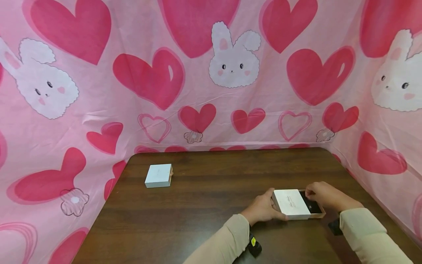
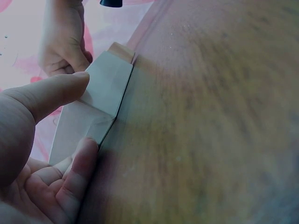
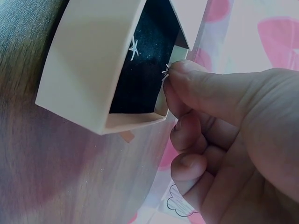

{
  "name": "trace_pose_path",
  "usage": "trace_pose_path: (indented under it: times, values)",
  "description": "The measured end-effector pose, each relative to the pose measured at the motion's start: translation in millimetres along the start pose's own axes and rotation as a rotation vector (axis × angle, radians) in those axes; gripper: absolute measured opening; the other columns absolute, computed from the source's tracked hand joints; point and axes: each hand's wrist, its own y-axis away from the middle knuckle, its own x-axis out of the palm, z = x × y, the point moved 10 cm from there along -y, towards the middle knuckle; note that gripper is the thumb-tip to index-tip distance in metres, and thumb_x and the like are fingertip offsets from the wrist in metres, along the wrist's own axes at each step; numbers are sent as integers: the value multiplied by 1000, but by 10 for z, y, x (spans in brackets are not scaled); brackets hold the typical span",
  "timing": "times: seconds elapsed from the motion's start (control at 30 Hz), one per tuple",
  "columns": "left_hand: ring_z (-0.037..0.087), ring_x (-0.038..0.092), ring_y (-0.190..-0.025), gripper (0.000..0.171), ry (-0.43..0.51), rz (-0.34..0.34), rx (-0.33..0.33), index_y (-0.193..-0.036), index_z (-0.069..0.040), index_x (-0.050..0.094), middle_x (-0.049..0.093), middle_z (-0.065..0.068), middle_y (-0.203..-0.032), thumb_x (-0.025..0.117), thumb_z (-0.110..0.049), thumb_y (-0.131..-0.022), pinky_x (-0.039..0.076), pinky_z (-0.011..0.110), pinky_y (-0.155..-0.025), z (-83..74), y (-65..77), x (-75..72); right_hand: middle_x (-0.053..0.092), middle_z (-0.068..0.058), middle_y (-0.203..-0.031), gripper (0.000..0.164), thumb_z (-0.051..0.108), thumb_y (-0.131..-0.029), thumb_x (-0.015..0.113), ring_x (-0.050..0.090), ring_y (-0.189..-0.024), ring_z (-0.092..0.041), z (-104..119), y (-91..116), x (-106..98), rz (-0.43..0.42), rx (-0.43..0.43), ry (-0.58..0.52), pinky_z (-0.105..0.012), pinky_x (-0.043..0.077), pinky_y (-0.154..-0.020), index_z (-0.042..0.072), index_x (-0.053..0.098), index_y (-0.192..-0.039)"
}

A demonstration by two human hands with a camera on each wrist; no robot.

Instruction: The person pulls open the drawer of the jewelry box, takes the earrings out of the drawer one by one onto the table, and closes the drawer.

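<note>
A white slide-out box (image 1: 291, 202) lies near the right side of the table, its tan drawer (image 1: 318, 216) pulled partly out to the right. My left hand (image 1: 263, 207) grips the sleeve's left end, thumb along the near side. Inside the drawer is a black pad (image 3: 148, 79), where a small silver star-shaped earring (image 3: 134, 47) sits. Over the drawer's far edge, my right hand (image 1: 324, 194) pinches a second star earring (image 3: 165, 73) between thumb and forefinger, close above the pad. The fingertips hide part of it.
Another white box (image 1: 158, 176), closed, with a small tab on its right side, stands at the table's far left. The brown wooden table (image 1: 197, 205) is enclosed by pink cloth (image 1: 227, 102) with hearts and rabbits. A short ribbon tab (image 3: 126, 136) hangs from the drawer front.
</note>
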Motion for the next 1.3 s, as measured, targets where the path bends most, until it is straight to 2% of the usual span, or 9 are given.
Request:
trace_pose_path:
  times: [0.1,0.27,0.4,0.63,0.77,0.97,1.3]
  values:
    - [7,52,-58,104,2,1,9,-148,-20,34,58,-9,-68,92,-38,-64,43,25,-57,-2,2,-2,50,7,-70,20,-1,-85,69,45,-65,-12,-4,6,-19,-19,-11,2,-33,41,-61,15,61,-75]
    - [5,52,-72,100,4,-6,30,-144,-20,38,57,-11,-78,92,-40,-63,43,24,-68,-8,-3,-14,52,8,-70,19,0,-84,69,45,-65,-11,-16,13,-46,-40,-26,13,-33,42,-61,14,62,-75]
    - [5,52,-75,100,1,-8,34,-144,-19,39,56,-11,-81,92,-41,-62,43,24,-71,-12,-4,-17,53,7,-70,18,-1,-84,70,47,-65,-11,-21,12,-73,-51,-25,29,-34,43,-61,13,62,-76]
    - [6,51,-76,98,17,-8,25,-142,-21,40,54,-12,-81,93,-40,-62,42,24,-71,-9,-11,-14,54,7,-70,19,-3,-81,71,48,-65,-11,-31,18,-136,-79,-34,60,-36,44,-62,12,62,-74]
    - [6,51,-69,95,37,-5,21,-140,-24,41,56,-10,-76,93,-38,-62,43,24,-65,-11,-12,-10,54,6,-70,17,-5,-79,71,48,-65,-12,-56,18,-140,-68,-29,61,-35,44,-61,10,62,-76]
    - [8,52,-59,100,49,2,6,-145,-21,37,58,-8,-70,93,-35,-63,43,26,-56,-1,-9,1,51,8,-67,16,-4,-81,70,47,-62,-9,-99,46,-155,-71,-26,53,-30,42,-57,9,63,-78]
    - [7,52,-63,111,28,3,1,-152,-16,29,58,-7,-69,92,-37,-63,44,24,-64,-18,11,-11,52,7,-65,17,-4,-84,67,47,-61,-9,-162,94,-185,-75,-9,22,-30,41,-55,11,62,-77]
